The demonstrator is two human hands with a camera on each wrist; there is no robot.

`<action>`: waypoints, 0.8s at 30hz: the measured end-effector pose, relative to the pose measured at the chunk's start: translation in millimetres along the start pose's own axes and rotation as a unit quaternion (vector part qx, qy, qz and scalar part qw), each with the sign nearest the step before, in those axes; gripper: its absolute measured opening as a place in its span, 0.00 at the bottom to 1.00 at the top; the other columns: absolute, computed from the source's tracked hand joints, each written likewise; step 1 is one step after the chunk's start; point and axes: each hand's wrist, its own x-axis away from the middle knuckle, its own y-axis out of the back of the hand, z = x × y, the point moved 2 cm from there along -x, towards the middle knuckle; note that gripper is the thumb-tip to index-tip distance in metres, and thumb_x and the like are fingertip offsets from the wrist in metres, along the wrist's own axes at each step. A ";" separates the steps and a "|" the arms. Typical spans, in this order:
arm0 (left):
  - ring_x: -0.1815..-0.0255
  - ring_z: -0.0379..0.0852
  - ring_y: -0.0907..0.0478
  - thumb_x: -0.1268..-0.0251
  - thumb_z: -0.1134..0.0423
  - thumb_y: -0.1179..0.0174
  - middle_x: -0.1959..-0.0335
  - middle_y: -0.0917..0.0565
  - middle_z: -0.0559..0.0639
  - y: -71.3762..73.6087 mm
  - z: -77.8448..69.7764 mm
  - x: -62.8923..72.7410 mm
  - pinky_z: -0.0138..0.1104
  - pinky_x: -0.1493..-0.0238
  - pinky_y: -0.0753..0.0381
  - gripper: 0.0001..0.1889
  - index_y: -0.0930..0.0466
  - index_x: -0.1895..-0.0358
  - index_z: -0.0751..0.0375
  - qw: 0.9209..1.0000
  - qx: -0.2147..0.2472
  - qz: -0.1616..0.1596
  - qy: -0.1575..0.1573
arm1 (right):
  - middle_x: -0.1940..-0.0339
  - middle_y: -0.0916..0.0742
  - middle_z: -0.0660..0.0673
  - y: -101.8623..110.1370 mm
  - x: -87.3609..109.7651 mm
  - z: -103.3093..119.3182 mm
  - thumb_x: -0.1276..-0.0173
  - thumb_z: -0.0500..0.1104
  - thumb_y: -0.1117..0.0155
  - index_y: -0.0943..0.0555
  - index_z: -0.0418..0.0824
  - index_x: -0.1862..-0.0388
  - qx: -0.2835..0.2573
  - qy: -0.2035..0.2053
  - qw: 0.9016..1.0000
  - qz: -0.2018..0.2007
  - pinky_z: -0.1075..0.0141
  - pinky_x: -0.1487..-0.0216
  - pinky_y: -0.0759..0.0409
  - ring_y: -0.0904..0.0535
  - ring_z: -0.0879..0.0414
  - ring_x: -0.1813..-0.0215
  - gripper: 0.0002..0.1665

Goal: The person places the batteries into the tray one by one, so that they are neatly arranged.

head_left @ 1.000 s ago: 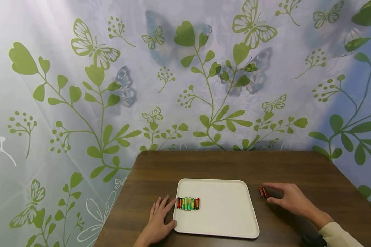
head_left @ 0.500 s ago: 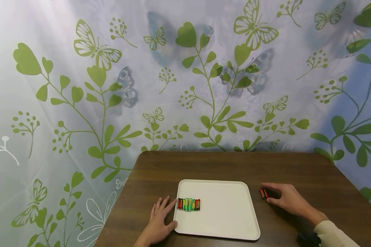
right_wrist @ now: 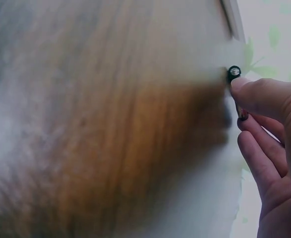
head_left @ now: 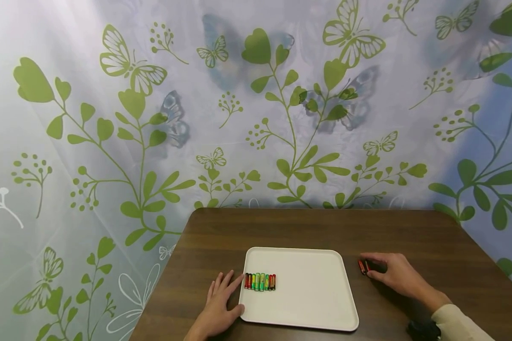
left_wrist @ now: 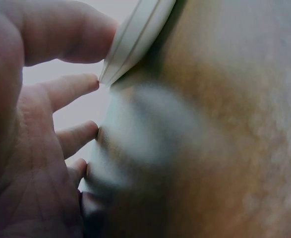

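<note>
Several small batteries [head_left: 260, 282], some red and black, others green, lie side by side in a row at the left of a white tray [head_left: 307, 303]. My left hand [head_left: 215, 305] is spread flat at the tray's left edge; in the left wrist view its thumb and index fingertip touch the rim [left_wrist: 135, 42]. To the right of the tray, two red and black batteries [head_left: 361, 266] are on the table. My right hand [head_left: 401, 274] pinches the nearer one [right_wrist: 234, 72] between thumb and fingertips, which partly hide it.
The tray sits on a dark brown wooden table [head_left: 315, 227] with rounded back corners. Behind the table hangs a pale curtain [head_left: 239, 156] printed with green leaves and butterflies. A light sleeve [head_left: 456, 322] covers the right forearm.
My right hand has moved slightly left, its thumb and fingers coming in against the right-hand battery. The left hand, the tray and the row of batteries look unchanged.
</note>
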 end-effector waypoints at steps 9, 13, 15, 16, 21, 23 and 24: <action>0.11 0.81 0.61 0.36 0.60 0.30 0.13 0.41 0.72 1.6 -3.1 -1.1 0.75 0.18 0.70 0.41 0.29 0.17 0.54 1.000 -0.012 0.013 0.023 | 0.44 0.05 0.44 6.9 -1.5 11.2 0.40 0.46 0.13 0.09 0.43 0.38 0.000 -0.008 1.000 -0.019 0.60 0.52 0.08 0.07 0.51 0.47 0.30; 0.12 0.81 0.60 0.37 0.60 0.30 0.14 0.40 0.73 1.9 -2.5 -2.0 0.75 0.18 0.70 0.41 0.29 0.17 0.54 1.000 -0.008 0.006 0.016 | 0.45 0.05 0.46 11.1 -4.7 23.7 0.40 0.47 0.13 0.09 0.43 0.38 -0.004 0.007 0.999 -0.033 0.57 0.52 0.08 0.06 0.51 0.47 0.30; 0.11 0.81 0.60 0.36 0.61 0.31 0.14 0.40 0.73 2.2 -2.9 -2.2 0.74 0.18 0.70 0.41 0.29 0.17 0.55 1.000 -0.006 0.005 0.012 | 0.44 0.05 0.46 12.0 -6.3 29.9 0.40 0.46 0.13 0.09 0.43 0.38 -0.012 0.013 0.999 -0.034 0.56 0.52 0.07 0.06 0.51 0.47 0.30; 0.12 0.82 0.59 0.37 0.60 0.31 0.14 0.40 0.74 2.3 -2.8 -2.2 0.75 0.19 0.69 0.41 0.29 0.17 0.55 1.000 -0.006 0.005 0.011 | 0.44 0.05 0.47 12.0 -6.9 32.8 0.40 0.46 0.13 0.09 0.43 0.37 -0.016 0.016 0.999 -0.034 0.56 0.52 0.07 0.06 0.50 0.47 0.30; 0.12 0.82 0.60 0.36 0.60 0.30 0.13 0.41 0.74 3.0 -5.6 -0.7 0.75 0.19 0.70 0.41 0.29 0.17 0.55 1.000 -0.007 0.010 0.017 | 0.45 0.05 0.49 9.0 -11.0 46.3 0.40 0.44 0.13 0.09 0.44 0.37 -0.027 0.019 0.999 -0.032 0.57 0.52 0.08 0.06 0.51 0.48 0.30; 0.11 0.81 0.60 0.36 0.60 0.30 0.13 0.41 0.73 3.3 -6.6 -0.1 0.75 0.18 0.70 0.41 0.29 0.17 0.55 1.000 -0.009 0.012 0.020 | 0.46 0.05 0.51 7.1 -13.2 51.9 0.40 0.44 0.13 0.09 0.45 0.37 -0.030 0.018 0.999 -0.029 0.58 0.52 0.08 0.07 0.52 0.48 0.30; 0.11 0.82 0.60 0.36 0.60 0.30 0.13 0.41 0.73 3.3 -6.7 0.0 0.76 0.19 0.70 0.41 0.29 0.17 0.54 1.000 -0.010 0.014 0.021 | 0.48 0.05 0.52 5.9 -14.4 54.8 0.40 0.43 0.13 0.09 0.46 0.37 -0.035 0.015 0.999 -0.025 0.60 0.54 0.10 0.07 0.53 0.51 0.30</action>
